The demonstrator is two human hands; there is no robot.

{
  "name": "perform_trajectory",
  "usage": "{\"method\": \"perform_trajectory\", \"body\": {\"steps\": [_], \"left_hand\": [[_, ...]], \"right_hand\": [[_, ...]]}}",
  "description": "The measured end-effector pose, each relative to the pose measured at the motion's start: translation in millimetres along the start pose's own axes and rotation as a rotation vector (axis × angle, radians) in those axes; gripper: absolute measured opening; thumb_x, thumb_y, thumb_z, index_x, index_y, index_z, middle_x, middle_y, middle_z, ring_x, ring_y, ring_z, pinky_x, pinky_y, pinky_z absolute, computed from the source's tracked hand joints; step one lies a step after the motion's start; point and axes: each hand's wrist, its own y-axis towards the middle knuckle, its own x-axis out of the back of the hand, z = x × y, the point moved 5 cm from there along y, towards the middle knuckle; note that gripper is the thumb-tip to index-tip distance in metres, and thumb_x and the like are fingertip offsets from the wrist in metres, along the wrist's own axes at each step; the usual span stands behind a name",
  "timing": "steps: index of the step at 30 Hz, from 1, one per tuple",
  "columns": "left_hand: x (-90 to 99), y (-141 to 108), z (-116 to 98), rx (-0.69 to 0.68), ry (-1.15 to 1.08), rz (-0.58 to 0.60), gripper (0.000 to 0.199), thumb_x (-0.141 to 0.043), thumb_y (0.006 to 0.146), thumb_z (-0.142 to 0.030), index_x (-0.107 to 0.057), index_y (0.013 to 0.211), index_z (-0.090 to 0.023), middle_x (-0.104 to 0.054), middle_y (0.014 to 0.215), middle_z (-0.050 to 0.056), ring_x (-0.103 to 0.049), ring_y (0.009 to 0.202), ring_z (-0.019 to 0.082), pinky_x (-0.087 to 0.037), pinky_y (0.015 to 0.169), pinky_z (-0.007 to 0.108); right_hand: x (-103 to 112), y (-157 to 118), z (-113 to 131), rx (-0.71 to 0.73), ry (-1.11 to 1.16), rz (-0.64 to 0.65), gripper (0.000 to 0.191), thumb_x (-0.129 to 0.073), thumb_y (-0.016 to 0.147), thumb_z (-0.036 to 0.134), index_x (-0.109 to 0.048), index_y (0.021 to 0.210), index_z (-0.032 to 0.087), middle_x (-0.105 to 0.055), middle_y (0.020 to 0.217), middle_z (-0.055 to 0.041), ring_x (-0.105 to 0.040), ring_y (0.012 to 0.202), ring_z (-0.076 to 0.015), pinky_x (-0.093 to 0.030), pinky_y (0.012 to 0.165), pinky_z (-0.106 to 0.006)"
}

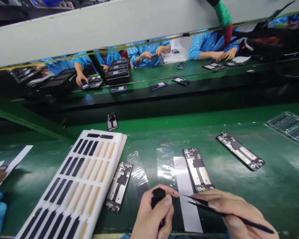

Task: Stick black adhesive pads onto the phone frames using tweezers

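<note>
Opened phone, head view: flat on green surface, just beyond right hand, beside printed white strip. Back off, inner parts exposed. Three more in like condition: one beside foam tray, one farther right, one beyond tray.

Left hand: curled, black bundle gripped under thumb; index finger extended, small dark speck near its tip. Right hand: pinching black tweezers, points slightly parted and close to that fingertip; touching or not, cannot tell.

Progress, by judgement: mid-work, with all four phones uncovered and no back cover fitted to any. Speck on finger, apart from the phones. Tray part filled: black strips in some slots, toward the left in middle rows and along most of the bottom row; pale or tan slots to their right, apparently without strips. Share of work finished: impossible to tell from these bare interiors.

Writing: dense grid of tiny marks at far end of white strip, too small to read. Pale labels on phones across the line, likewise illegible. Clear plastic strips between tray and white strip, no readable text. No brand legible anywhere.
</note>
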Motion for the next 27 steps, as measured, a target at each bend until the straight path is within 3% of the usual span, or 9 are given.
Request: {"method": "perform_trajectory", "body": {"steps": [6,18,27], "left_hand": [[0.3,-7,-4,-0.102,0.131,-0.114,0.038,-0.066,0.089,-0.053,-0.062,0.097,-0.016,-0.057,0.059,-0.003,-0.026,0.033,-0.001,-0.017,0.033,0.015],[-5.1,-13,-11,-0.165,0.215,-0.195,0.042,-0.067,0.087,-0.055,-0.064,0.093,-0.014,-0.06,0.059,-0.001,-0.027,0.034,-0.001,-0.015,0.035,0.016],[-7.8,-14,-14,-0.171,0.276,-0.237,0.041,-0.067,0.088,-0.053,-0.065,0.094,-0.013,-0.06,0.059,0.0,-0.029,0.037,0.0,-0.016,0.037,0.016]], "right_hand": [[-12,1,2,0.089,0.006,0.231,0.025,-0.049,0.103,0.025,-0.069,0.117,0.02,-0.079,0.105,-0.0116,-0.077,0.095,-0.0282,-0.067,0.076,-0.033],[-17,-3,9,0.127,0.013,0.255,0.025,-0.05,0.102,0.022,-0.069,0.118,0.017,-0.079,0.107,-0.0129,-0.076,0.098,-0.0288,-0.067,0.078,-0.034],[-14,-21,-3,0.193,-0.052,0.455,0.033,-0.051,0.101,0.018,-0.057,0.134,0.014,-0.072,0.123,-0.0159,-0.065,0.121,-0.0308,-0.063,0.09,-0.041]]}}
